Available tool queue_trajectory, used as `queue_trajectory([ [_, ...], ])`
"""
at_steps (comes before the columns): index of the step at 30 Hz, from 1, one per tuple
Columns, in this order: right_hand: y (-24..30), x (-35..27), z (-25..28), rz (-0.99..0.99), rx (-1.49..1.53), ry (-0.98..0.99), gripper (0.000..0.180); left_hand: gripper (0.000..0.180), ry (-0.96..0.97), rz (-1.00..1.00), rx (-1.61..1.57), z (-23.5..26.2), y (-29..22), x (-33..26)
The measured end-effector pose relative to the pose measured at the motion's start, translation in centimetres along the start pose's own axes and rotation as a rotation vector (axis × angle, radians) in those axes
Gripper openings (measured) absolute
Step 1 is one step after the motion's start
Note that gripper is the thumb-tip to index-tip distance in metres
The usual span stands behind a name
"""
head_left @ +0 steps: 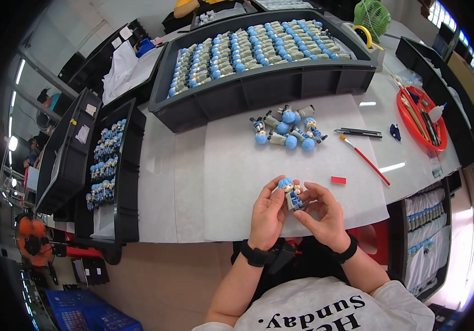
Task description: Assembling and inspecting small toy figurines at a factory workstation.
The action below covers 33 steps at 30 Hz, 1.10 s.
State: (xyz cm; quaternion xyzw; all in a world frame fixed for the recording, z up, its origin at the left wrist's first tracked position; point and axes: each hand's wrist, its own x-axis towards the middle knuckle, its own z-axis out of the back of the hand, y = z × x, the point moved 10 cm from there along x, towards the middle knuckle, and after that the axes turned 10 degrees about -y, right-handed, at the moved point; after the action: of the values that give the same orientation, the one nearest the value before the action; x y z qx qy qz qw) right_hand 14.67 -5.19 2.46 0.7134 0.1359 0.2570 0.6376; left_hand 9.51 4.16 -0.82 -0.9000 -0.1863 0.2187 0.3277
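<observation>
Close to the table's front edge, a small blue-haired figurine (290, 192) in a blue and white outfit is held upright, its face toward me. My left hand (267, 214) grips it from the left, thumb against its side. From the right, the thumb and curled fingers of my right hand (325, 217) close round its lower part and dark feet. Beyond my hands, several more blue-haired figurines (291, 142) lie in a loose pile on a white sheet (226, 182). A small red block (338, 180) rests just right of my right hand.
A large grey crate (264, 83) holding rows of figurines stands at the back. To the right lie a black pen-like cutter (361, 132), a red-handled brush (366, 160) and a red oval basket (441, 144) of tools. Black trays (129, 182) stand at the left.
</observation>
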Motion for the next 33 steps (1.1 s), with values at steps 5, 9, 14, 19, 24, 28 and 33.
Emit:
queue_trajectory([
  [5,0.14,-0.01,-0.05,0.014,-0.010,0.003,0.053,0.033,0.020,-0.005,-0.005,-0.06,-0.01,0.03],
  [9,0.19,-0.03,-0.05,0.037,-0.025,0.006,0.054,0.032,0.018,-0.017,-0.009,-0.21,-0.20,-0.09],
  [14,0.23,0.03,-0.11,0.028,-0.058,0.010,0.055,0.032,0.012,-0.060,0.005,0.20,-0.26,0.04],
  [19,0.09,0.01,-0.08,0.018,-0.064,0.006,0.055,0.032,-0.001,-0.068,0.011,0.14,-0.47,-0.14],
  [24,0.03,0.01,-0.06,0.012,-0.059,0.001,0.054,0.033,-0.007,-0.041,-0.015,0.29,-0.30,0.00],
  [28,0.26,0.01,0.05,0.028,-0.062,-0.005,0.054,0.032,0.045,-0.015,-0.053,-0.11,-0.22,-0.15],
  [33,0.03,0.14,0.36,0.039,-0.047,-0.033,0.052,0.031,0.054,-0.068,-0.008,0.02,-0.45,0.00],
])
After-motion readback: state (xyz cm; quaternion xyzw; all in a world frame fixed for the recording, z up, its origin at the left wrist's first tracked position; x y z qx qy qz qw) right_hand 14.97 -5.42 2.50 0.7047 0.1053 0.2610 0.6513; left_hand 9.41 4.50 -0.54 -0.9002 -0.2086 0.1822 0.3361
